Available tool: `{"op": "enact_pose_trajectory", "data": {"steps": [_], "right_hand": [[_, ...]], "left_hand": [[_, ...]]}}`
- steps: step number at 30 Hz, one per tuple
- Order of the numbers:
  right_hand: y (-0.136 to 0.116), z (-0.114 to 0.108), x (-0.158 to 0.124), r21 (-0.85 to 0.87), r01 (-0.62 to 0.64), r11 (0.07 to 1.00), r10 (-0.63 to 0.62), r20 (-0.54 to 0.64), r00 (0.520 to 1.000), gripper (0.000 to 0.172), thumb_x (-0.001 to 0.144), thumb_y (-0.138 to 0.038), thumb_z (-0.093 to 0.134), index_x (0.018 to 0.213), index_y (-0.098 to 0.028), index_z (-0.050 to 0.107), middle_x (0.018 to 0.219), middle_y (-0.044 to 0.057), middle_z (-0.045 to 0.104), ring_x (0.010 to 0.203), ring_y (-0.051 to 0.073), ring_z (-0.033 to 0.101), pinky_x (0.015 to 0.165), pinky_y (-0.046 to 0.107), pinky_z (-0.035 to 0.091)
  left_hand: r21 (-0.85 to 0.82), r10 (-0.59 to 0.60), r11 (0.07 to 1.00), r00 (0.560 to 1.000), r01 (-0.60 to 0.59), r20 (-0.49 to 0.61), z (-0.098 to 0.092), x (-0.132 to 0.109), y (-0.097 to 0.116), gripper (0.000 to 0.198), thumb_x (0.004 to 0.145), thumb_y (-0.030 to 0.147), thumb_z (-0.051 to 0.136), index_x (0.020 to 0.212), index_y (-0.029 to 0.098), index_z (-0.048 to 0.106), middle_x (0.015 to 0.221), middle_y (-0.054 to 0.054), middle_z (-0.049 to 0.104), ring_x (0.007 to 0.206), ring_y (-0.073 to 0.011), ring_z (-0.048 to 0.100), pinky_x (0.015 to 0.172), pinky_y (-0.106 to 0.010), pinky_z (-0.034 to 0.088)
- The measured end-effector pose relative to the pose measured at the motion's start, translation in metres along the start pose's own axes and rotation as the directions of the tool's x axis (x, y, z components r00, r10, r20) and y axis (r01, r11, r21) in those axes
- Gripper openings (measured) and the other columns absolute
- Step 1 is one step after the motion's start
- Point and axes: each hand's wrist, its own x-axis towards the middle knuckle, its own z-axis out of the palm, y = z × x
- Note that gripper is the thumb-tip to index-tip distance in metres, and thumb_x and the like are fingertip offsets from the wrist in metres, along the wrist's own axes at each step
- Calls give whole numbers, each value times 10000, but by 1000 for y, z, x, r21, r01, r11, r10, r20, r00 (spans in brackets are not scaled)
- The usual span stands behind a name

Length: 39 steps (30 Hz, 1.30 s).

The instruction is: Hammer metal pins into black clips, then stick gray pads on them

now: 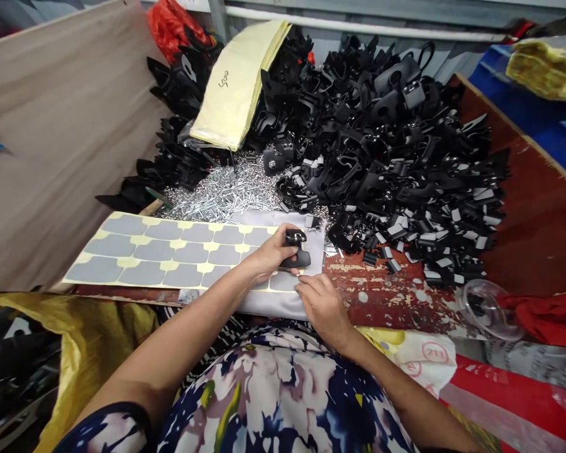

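Observation:
My left hand [268, 255] is closed around a black plastic clip-like part [298, 250], held upright over the right end of a sticker sheet [146, 250]. The sheet has a pale yellow backing with rows of grey die-cut stickers. My right hand [324, 307] pinches at the sheet's lower right edge, just below the black part; its fingertips cover what lies between them. Beneath the sheet's right end lies a grey cloth [317, 242], with a small black piece with a pale face [312, 221] on its upper part.
Black plastic parts [358, 132] are heaped across the back and right. A pile of metal pins [226, 189] lies behind the sheet. A yellow sheet stack [236, 82] rests on the heap. Wooden boards [61, 126] wall the sides. A clear plastic cup [488, 308] sits at right.

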Motion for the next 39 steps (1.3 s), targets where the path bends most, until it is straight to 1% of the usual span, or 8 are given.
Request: {"op": "enact_pose_trajectory", "data": {"steps": [3,5,7,9,12,15,21,39], "right_hand": [[-6,-5,9,145,-129,981,130,6,992,205,952,-109,582,948,-220,754,1069,68,761,968,245,624,879,430,544],[-17,-21,15,364,-246,898,213,130,968,181,915,-96,619,913,-222,750,987,43,767,928,222,662,837,389,562],[-30,-42,19,568,-332,754,120,377,918,178,878,-99,666,958,-232,754,973,15,768,890,188,695,811,338,577],[-38,-61,22,665,-363,653,-2,480,877,215,847,-129,724,1027,-245,743,1019,5,759,925,178,705,852,321,572],[-31,-73,29,622,-300,723,211,215,954,180,840,-151,728,991,-241,690,984,9,714,945,181,675,871,317,544],[-13,-65,35,545,-304,781,399,-60,915,125,855,-161,696,940,-238,647,886,0,666,841,169,649,799,303,535],[-7,-40,43,617,-317,720,437,-49,898,91,864,-200,706,913,-231,637,855,3,650,803,167,631,748,294,510],[-6,-27,51,615,-244,750,393,-117,912,55,864,-187,695,874,-227,660,863,11,646,833,176,606,766,305,480]], "left_hand": [[11,-3,1000,1000,3,30,0,13,-8,393,783,117,727,1106,239,540,850,10,526,646,-108,549,510,-228,565],[-19,-6,1000,999,6,41,-4,18,-11,429,776,112,737,1134,243,540,838,13,530,628,-101,546,512,-228,567],[-53,-15,998,999,17,42,-7,21,-11,457,765,108,753,1150,246,548,834,12,538,616,-100,546,514,-240,571],[-77,-25,997,999,27,33,-9,20,-9,480,755,111,771,1161,249,557,828,14,540,614,-105,547,520,-255,573],[-177,-23,984,1000,26,20,-9,8,-5,539,744,142,825,1202,271,572,897,4,573,680,-120,583,580,-263,578],[-365,-37,929,997,57,62,-6,-14,-4,525,796,292,844,1257,286,595,1045,-42,631,779,-151,633,626,-246,546],[-525,-15,850,998,44,60,7,-46,-6,535,875,573,716,1252,199,653,1089,-114,677,923,-260,650,748,-369,587],[-536,32,843,994,31,108,5,-48,-7,511,890,588,689,1260,237,668,1103,-100,646,907,-273,670,695,-414,631]]}}
